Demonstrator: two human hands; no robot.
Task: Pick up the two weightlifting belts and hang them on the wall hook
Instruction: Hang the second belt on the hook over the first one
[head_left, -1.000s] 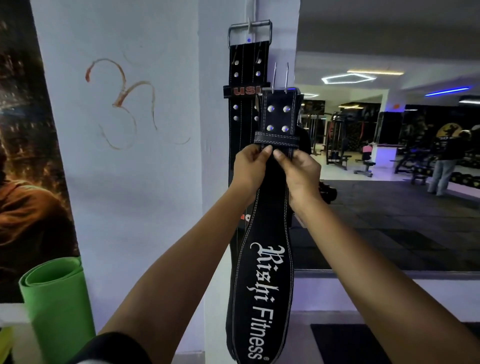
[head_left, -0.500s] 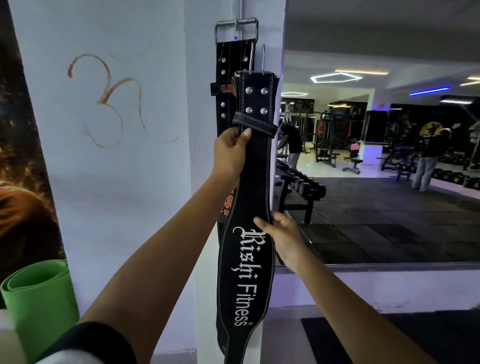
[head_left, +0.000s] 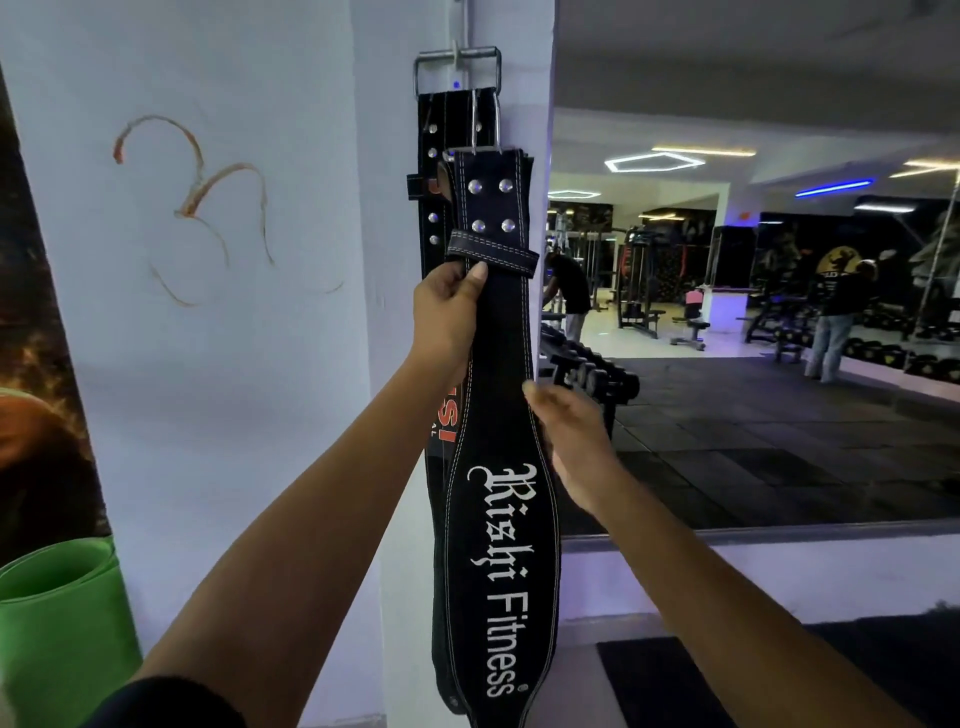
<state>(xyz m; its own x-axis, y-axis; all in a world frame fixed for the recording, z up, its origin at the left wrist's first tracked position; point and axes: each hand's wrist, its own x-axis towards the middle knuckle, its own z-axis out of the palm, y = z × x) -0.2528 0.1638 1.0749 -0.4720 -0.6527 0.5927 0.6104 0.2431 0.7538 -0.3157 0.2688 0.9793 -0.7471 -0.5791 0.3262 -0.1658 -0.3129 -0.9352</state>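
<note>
A black weightlifting belt lettered "Rishi Fitness" (head_left: 498, 545) hangs lengthwise in front of the white pillar, its two buckle prongs pointing up. My left hand (head_left: 447, 317) grips its left edge just below the stitched keeper loop. My right hand (head_left: 571, 436) is beside the belt's right edge, fingers spread, holding nothing. Behind it a second black belt (head_left: 431, 171) with studs and red lettering hangs by its metal buckle from the wall hook (head_left: 456, 54) near the top of the pillar.
A rolled green mat (head_left: 62, 623) stands at the lower left against the wall. To the right a large mirror (head_left: 753, 312) reflects the gym, with dumbbell racks, machines and people. A dark floor mat (head_left: 675, 680) lies below.
My right hand let go of the belt near the keeper loop, dropped to its middle, and now hovers open beside it. The left hand keeps its grip; the belt has shifted slightly.
</note>
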